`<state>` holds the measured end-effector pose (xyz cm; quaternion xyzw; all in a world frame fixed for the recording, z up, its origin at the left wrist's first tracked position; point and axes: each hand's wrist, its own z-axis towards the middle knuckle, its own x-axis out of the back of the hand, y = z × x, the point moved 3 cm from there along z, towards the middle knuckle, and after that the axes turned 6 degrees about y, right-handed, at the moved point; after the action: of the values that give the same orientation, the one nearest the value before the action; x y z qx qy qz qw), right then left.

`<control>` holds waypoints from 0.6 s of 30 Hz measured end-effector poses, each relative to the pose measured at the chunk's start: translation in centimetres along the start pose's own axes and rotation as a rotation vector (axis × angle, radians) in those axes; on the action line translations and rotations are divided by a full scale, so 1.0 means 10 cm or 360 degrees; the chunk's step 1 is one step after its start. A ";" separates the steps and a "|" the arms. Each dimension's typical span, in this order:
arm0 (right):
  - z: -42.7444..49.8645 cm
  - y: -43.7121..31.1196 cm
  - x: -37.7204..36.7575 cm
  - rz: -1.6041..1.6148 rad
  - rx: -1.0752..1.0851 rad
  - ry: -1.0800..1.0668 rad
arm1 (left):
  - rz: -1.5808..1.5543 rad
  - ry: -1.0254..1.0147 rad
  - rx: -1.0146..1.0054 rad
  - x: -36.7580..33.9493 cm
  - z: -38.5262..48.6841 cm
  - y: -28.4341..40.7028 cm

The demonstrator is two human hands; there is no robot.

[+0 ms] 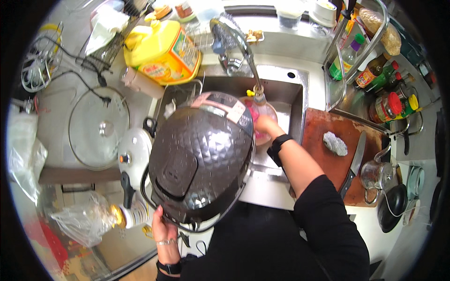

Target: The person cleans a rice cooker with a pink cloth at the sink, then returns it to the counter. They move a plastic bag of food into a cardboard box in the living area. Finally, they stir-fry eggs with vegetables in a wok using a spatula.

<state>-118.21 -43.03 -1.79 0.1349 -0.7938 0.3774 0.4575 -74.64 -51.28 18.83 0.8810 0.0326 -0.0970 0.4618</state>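
Observation:
A dark rice cooker with a quilted-pattern lid and a pinkish control panel is held tilted in front of my body. Drops of water dot its lid. My left hand grips its lower rear edge, beside the carrying handle. Over the steel sink, my right hand reaches into a round pale basin beneath the faucet. Something pink, seemingly a cloth, lies against that hand. The cooker hides part of the basin and the right fingertips, so their hold is unclear.
Right of the sink, a brown cutting board bears a kitchen knife, a grey scouring pad and a glass teapot. A bottle rack stands behind. At left are a yellow oil jug, a pressure-cooker lid and a glass lid.

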 end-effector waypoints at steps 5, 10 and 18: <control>0.27 0.19 -0.51 -0.0109 -0.0358 0.0157 | 0.0107 0.0044 0.0036 -0.10 -0.10 0.06; 0.32 0.19 -1.04 -0.0515 0.0344 0.0036 | 0.0120 0.0146 0.0100 -0.26 -0.19 0.12; 0.63 0.38 -0.90 0.0185 -0.0322 0.0102 | 0.0219 0.0090 0.0062 -0.25 -0.11 0.20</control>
<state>-119.39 -46.16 -12.94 0.0297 -0.8193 0.3252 0.4713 -76.65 -51.39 21.56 0.8924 -0.0167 -0.0407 0.4491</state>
